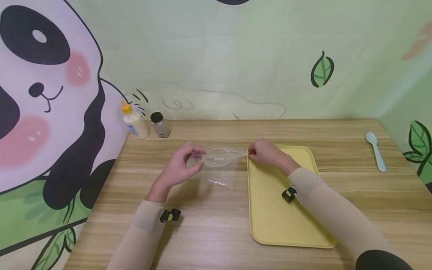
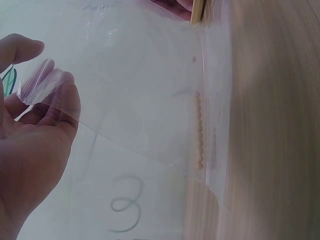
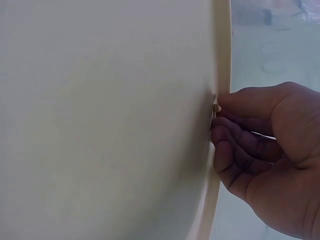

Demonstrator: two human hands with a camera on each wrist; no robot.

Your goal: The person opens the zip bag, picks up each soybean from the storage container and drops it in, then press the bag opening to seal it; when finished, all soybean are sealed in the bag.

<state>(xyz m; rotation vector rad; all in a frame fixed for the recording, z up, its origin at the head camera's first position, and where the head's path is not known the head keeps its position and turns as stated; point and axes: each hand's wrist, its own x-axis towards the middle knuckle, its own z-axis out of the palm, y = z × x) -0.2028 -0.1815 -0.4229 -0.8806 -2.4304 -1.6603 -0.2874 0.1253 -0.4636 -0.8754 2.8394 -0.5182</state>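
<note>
One clear zip bag [image 1: 217, 174] spans the space from the left hand [image 1: 179, 165], which touches its left end with thumb spread from loosely bent fingers, to the right hand [image 1: 268, 153], which pinches its right end; its parted mouth [image 1: 221, 149] runs along that same line

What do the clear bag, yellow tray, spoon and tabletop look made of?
Clear bag: thin, glossy plastic film; see-through, with creases and highlights.
Yellow tray: likely molded plastic, satin; even color, rounded corners, thin raised rim.
Spoon: probably plastic, smooth; uniform pale blue, no metallic glint.
Tabletop: satin wood or wood-look laminate; grain shows, can't tell which.
</note>
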